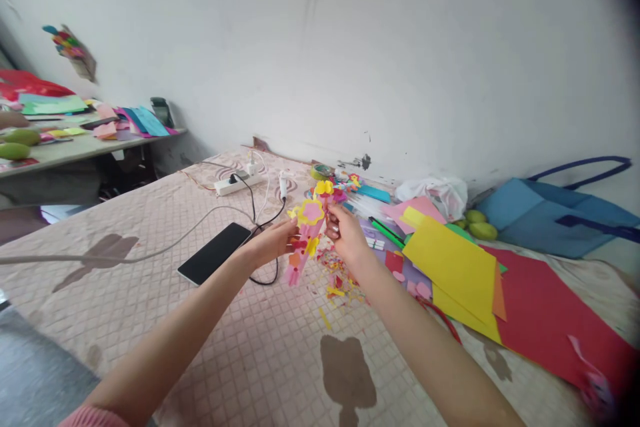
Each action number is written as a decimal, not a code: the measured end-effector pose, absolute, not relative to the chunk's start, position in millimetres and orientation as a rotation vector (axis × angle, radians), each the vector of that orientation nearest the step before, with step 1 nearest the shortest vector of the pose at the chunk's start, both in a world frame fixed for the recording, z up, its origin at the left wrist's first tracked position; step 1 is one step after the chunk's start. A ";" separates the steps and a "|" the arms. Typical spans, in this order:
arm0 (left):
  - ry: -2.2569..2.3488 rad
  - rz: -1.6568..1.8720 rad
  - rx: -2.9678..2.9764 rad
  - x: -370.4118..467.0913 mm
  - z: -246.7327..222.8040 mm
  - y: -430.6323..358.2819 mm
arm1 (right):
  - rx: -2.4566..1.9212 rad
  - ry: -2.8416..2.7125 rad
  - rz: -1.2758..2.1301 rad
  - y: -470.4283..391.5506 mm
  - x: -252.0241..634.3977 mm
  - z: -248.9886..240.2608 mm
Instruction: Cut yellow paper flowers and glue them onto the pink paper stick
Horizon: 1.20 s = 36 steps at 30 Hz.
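Both hands hold a pink paper flower craft point(311, 212) up over the table, decorated with yellow, pink and orange paper flowers. My left hand point(273, 241) grips its left side, fingers curled partly behind it. On the other side, my right hand point(346, 232) pinches it near the upper flowers, thumb on top. Small paper scraps point(340, 273) in red, yellow and pink lie on the tablecloth below my right hand. Just left of my left hand is a black-screened tablet or phone point(215, 253).
A white power strip point(240, 184) with trailing cables sits behind the tablet. Yellow paper point(447, 267) and red paper point(555, 320) spread at right, by a blue bag point(560, 213) and green fruit point(483, 231). Another table point(75, 153) with coloured paper stands at left.
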<state>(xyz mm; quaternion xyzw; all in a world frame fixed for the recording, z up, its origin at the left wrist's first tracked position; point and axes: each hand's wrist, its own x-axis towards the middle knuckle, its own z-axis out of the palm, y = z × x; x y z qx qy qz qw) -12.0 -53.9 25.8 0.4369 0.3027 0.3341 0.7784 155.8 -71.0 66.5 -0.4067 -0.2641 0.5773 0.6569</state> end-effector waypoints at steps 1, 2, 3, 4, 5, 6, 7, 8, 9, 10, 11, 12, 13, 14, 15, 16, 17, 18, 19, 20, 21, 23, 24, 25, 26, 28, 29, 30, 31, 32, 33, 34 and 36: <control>0.649 0.723 0.948 -10.3 30.4 -56.0 | -0.913 -0.607 1.298 -73.7 156.8 71.1; 0.646 0.727 0.944 -9.1 34.9 -57.9 | -0.905 -0.615 1.287 -76.7 158.2 75.7; 0.641 0.738 0.934 -8.4 38.7 -59.8 | -0.896 -0.622 1.276 -79.8 160.1 80.4; 0.636 0.753 0.922 -8.4 41.6 -61.4 | -0.889 -0.629 1.265 -83.2 162.3 85.1; 0.635 0.774 0.913 -9.0 43.3 -62.8 | -0.884 -0.635 1.254 -86.8 164.8 89.8; 0.644 0.800 0.919 -10.1 43.5 -63.9 | -0.879 -0.640 1.244 -90.6 167.7 94.3; 0.674 0.832 0.958 -11.7 42.6 -64.8 | -0.876 -0.644 1.232 -94.7 170.6 98.5; 0.726 0.869 1.019 -13.4 40.7 -65.5 | -0.874 -0.647 1.221 -98.9 173.7 102.4; 0.796 0.914 1.103 -14.9 38.6 -66.4 | -0.870 -0.650 1.211 -103.2 176.7 105.9; 0.870 0.962 1.192 -16.0 36.7 -67.5 | -0.867 -0.653 1.201 -107.6 179.5 108.8; 0.913 1.003 1.247 -16.3 35.6 -69.2 | -0.865 -0.654 1.193 -112.0 182.1 111.1; 0.935 1.034 1.291 -15.6 35.8 -71.6 | -0.862 -0.656 1.188 -116.3 184.3 113.0; 0.922 1.054 1.321 -13.6 37.2 -74.6 | -0.860 -0.659 1.183 -120.6 186.0 114.3; 0.874 1.063 1.346 -10.4 39.8 -78.3 | -0.859 -0.662 1.179 -124.7 187.3 115.3; 0.804 1.057 1.375 -6.0 43.1 -82.4 | -0.858 -0.666 1.176 -128.7 188.1 116.1; 0.723 1.041 1.397 -0.6 46.6 -86.7 | -0.857 -0.671 1.173 -132.6 188.5 116.8; 0.643 1.013 1.407 5.3 49.6 -90.9 | -0.855 -0.678 1.171 -136.3 188.7 117.6; 0.589 0.975 1.406 11.3 51.7 -94.7 | -0.853 -0.684 1.167 -139.8 188.7 118.7; 0.577 0.945 1.402 16.9 52.5 -97.9 | -0.851 -0.690 1.162 -143.2 188.9 119.9; 0.594 0.913 1.408 21.8 51.7 -100.2 | -0.848 -0.696 1.154 -146.5 189.2 121.4; 0.626 0.896 1.421 25.5 49.2 -101.4 | -0.844 -0.701 1.144 -149.7 189.8 123.0; 0.684 0.901 1.438 29.1 40.2 -100.3 | -0.835 -0.710 1.124 -155.3 192.2 126.4; 0.711 0.918 1.439 28.7 34.4 -98.0 | -0.831 -0.715 1.117 -157.7 194.0 128.0; 0.741 0.942 1.433 27.1 28.4 -94.7 | -0.826 -0.719 1.113 -159.8 196.1 129.5; 0.779 0.969 1.422 24.1 22.7 -90.6 | -0.822 -0.723 1.110 -161.6 198.4 130.9; 0.873 1.034 1.386 14.8 14.5 -81.2 | -0.814 -0.724 1.102 -164.4 203.6 133.7; 0.921 1.069 1.366 8.6 12.8 -76.6 | -0.811 -0.723 1.095 -165.5 206.4 135.3; 0.967 1.103 1.348 1.5 13.0 -72.6 | -0.809 -0.721 1.085 -166.5 209.3 137.1; 1.010 1.139 1.332 -6.4 14.9 -69.3 | -0.808 -0.720 1.075 -167.4 212.2 139.2; 1.047 1.175 1.319 -14.6 18.3 -67.1 | -0.808 -0.720 1.064 -168.3 215.2 141.5; 1.077 1.212 1.311 -23.1 22.8 -65.9 | -0.807 -0.722 1.055 -169.1 218.2 144.0; 1.106 1.251 1.308 -31.1 27.8 -65.9 | -0.807 -0.725 1.049 -170.0 221.0 146.5; 1.151 1.306 1.328 -44.2 36.8 -69.0 | -0.808 -0.731 1.039 -171.6 225.7 150.7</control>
